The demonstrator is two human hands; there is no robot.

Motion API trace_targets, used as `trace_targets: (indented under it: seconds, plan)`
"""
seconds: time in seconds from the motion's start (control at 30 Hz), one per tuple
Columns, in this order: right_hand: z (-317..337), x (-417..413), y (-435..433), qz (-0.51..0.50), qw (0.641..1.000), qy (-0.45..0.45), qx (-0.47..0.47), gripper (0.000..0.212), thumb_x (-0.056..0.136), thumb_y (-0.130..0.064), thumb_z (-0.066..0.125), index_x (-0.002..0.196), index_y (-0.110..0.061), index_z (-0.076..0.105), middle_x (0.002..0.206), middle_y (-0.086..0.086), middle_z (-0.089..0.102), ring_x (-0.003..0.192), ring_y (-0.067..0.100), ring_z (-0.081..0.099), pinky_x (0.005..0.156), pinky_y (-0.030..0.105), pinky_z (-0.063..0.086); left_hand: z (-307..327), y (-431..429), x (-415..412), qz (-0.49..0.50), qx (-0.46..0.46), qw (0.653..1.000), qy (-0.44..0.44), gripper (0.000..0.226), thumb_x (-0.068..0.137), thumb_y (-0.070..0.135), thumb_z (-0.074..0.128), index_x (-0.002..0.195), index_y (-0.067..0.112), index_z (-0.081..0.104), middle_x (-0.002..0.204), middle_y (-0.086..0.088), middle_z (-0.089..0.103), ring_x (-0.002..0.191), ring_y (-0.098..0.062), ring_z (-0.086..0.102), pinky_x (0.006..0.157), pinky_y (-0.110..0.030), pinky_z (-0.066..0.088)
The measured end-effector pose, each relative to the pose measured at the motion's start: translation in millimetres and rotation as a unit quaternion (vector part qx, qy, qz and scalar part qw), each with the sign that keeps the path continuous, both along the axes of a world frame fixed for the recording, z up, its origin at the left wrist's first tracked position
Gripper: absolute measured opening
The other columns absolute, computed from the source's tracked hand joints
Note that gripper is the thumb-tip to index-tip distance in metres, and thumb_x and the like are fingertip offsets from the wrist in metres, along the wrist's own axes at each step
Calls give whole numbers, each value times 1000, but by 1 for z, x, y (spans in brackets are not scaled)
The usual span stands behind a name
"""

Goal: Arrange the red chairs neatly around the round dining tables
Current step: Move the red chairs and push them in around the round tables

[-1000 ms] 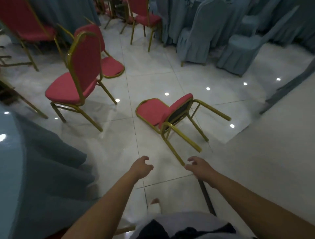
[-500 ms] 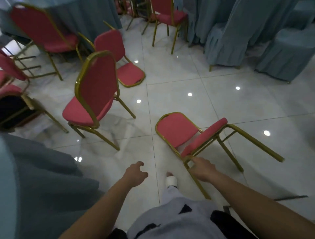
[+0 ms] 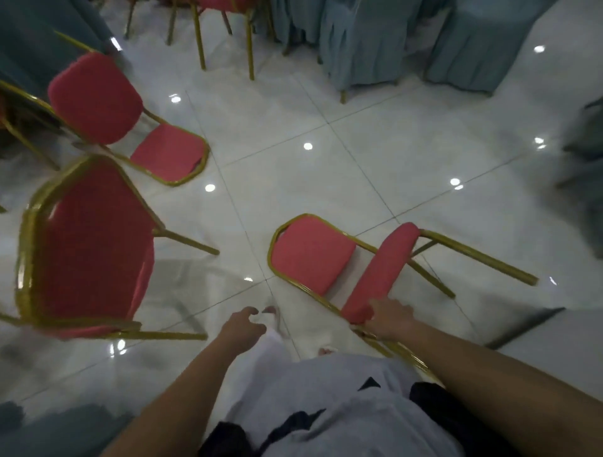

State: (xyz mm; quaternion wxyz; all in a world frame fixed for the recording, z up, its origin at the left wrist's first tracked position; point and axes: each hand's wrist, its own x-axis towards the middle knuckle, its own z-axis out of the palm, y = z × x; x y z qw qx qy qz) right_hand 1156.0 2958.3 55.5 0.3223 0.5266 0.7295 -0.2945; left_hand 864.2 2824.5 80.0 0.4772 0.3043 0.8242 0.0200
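four red chairs are counted. the tipped chair (image 3: 313,257) is laid on its back on the tiled floor (image 3: 375,146), its seat edge gripped by the right hand (image 3: 388,318). the near left chair (image 3: 91,241) and far left chair (image 3: 98,98) are set apart from it; the top chair (image 3: 225,4) is cut off. the left hand (image 3: 243,326) is held loosely curled, empty.

A: Where's the tipped chair (image 3: 313,254)?
B: On the floor (image 3: 359,146), right of centre, legs pointing right, the right hand (image 3: 390,318) on its near end.
A: And to the left?
B: An upright chair (image 3: 94,248); behind it a second chair (image 3: 98,98). Covered chairs (image 3: 359,42) stand farthest back, to the right.
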Motion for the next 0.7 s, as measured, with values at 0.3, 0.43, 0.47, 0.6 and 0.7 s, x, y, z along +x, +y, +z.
trace_targets:
  seconds: [0.3,0.43,0.47,0.6,0.7]
  plan:
    - [29,7,12,-34,995,-84,35,63,96,-50,39,152,-26,24,156,8,29,140,28,30,114,52,18,-39,132,-60,-112,-40,991,-66,53,87,19,66,137,9,50,137,-14,54,119,-28,54,92,-27,44]
    - [33,5,36,-89,993,-39,73,61,96,-48,42,152,-27,27,154,7,33,139,27,34,114,51,22,-43,165,-65,-151,-67,986,-18,44,89,16,63,130,6,54,132,-15,56,116,-28,55,81,-23,38]
    - [32,6,43,-99,992,-27,73,60,97,-49,42,151,-27,28,154,6,34,139,27,35,113,50,24,-44,169,-61,-152,-65,986,-19,43,89,15,61,131,6,53,132,-15,56,115,-28,56,80,-22,39]
    - [20,30,77,-66,995,-22,66,59,97,-49,41,150,-27,32,151,6,38,136,28,38,112,50,28,-48,175,-27,-112,-34,992,-39,44,90,15,61,133,10,54,107,-7,58,74,-8,59,52,-6,41]
    - [9,62,106,-31,998,-26,57,61,96,-50,43,151,-26,30,151,7,37,136,30,37,111,50,29,-47,159,15,-54,-31,997,-34,41,87,18,64,127,11,58,114,-10,63,93,-23,63,80,-29,54]
